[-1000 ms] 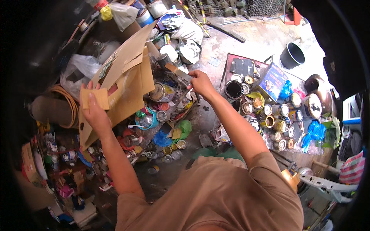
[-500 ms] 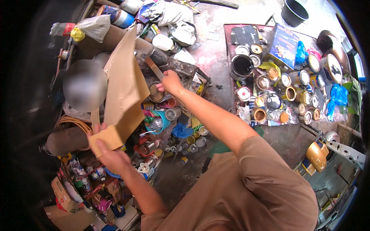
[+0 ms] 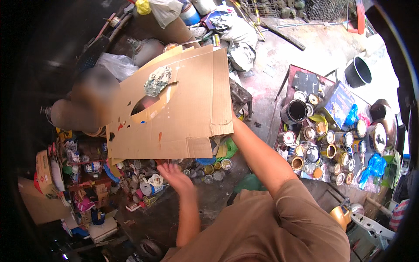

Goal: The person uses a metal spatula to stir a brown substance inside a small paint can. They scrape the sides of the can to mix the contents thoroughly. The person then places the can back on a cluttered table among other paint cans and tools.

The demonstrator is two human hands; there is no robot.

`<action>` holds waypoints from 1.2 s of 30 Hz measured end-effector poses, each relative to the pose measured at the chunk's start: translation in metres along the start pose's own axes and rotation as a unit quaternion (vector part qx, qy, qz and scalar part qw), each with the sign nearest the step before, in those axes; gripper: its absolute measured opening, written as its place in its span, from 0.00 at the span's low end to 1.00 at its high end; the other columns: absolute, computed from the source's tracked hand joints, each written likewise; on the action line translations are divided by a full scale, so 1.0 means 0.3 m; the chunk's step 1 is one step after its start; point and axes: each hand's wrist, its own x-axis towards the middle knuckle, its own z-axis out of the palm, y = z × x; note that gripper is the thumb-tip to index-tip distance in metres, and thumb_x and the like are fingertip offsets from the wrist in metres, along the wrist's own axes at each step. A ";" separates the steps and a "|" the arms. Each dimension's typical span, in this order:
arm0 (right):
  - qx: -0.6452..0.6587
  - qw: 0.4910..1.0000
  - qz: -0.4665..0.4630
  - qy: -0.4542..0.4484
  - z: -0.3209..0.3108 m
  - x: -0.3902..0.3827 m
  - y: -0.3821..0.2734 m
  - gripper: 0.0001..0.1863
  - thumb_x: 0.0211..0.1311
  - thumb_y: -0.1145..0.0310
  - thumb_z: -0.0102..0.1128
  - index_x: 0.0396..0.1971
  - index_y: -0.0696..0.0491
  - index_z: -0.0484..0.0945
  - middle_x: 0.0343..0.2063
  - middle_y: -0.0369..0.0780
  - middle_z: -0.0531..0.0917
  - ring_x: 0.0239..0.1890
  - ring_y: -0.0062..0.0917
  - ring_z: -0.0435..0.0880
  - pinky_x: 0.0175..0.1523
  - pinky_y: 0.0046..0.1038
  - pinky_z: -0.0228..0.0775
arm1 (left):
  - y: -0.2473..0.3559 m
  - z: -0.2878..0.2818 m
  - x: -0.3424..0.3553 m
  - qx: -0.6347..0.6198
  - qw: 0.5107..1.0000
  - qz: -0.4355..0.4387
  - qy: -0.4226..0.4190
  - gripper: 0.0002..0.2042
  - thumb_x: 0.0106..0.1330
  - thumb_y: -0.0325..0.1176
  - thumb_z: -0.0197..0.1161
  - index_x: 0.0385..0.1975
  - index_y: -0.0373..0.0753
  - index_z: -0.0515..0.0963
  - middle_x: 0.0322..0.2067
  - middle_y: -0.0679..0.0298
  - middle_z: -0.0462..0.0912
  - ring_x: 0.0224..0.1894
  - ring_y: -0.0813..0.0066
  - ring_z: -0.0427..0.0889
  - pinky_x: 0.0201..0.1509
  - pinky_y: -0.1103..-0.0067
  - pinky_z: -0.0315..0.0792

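A large brown cardboard sheet [image 3: 196, 100] with an oval hole and a few paint spots lies across the left middle, over the clutter. On top, near the hole, sits a crumpled grey-white wad [image 3: 158, 81]. Just off the sheet's near edge, my left hand [image 3: 176, 177] is open, fingers apart, a little smeared by motion. My right forearm [image 3: 262, 148] reaches to the cardboard's right edge. Beyond the wrist the sheet hides my right hand, so its fingers and anything in them cannot be seen.
Several paint cans [image 3: 329, 150] crowd a low table at right, beside a blue box [image 3: 338, 102]. A black bucket [image 3: 358, 72] stands behind it. Small tins [image 3: 209, 172] sit below the cardboard. Shelves of clutter [image 3: 94, 192] fill the lower left; a rounded tank [image 3: 65, 114] lies beside the sheet.
The cardboard, earlier folded and upright, now lies spread out nearer me. My left hand has let go of it. My right hand, earlier holding a flat scraper, has gone behind the sheet.
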 end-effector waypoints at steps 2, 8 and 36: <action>0.019 1.000 0.014 -0.001 0.016 -0.010 -0.012 0.20 0.78 0.60 0.46 0.54 0.61 0.76 0.45 0.46 0.85 0.42 0.35 0.89 0.44 0.36 0.85 | 0.030 0.067 0.059 -0.093 0.980 -0.120 -0.130 0.31 0.77 0.53 0.47 0.73 0.41 0.60 0.73 0.53 0.61 0.73 0.58 0.62 0.77 0.59 0.54; -0.015 0.999 -0.038 -0.028 -0.029 0.058 0.002 0.20 0.78 0.61 0.45 0.55 0.61 0.77 0.45 0.46 0.85 0.42 0.36 0.89 0.45 0.37 0.85 | -0.042 0.083 0.311 -0.195 0.923 -0.169 -0.286 0.27 0.77 0.45 0.47 0.70 0.38 0.65 0.66 0.53 0.72 0.68 0.55 0.71 0.74 0.58 0.64; -0.561 0.798 -0.211 0.060 0.116 0.583 -0.004 0.18 0.66 0.67 0.56 0.53 0.60 0.78 0.37 0.50 0.86 0.42 0.45 0.89 0.44 0.42 0.81 | 0.244 0.211 0.507 -0.329 0.781 -0.171 -0.502 0.21 0.78 0.32 0.44 0.64 0.22 0.66 0.66 0.44 0.71 0.68 0.52 0.70 0.76 0.57 0.61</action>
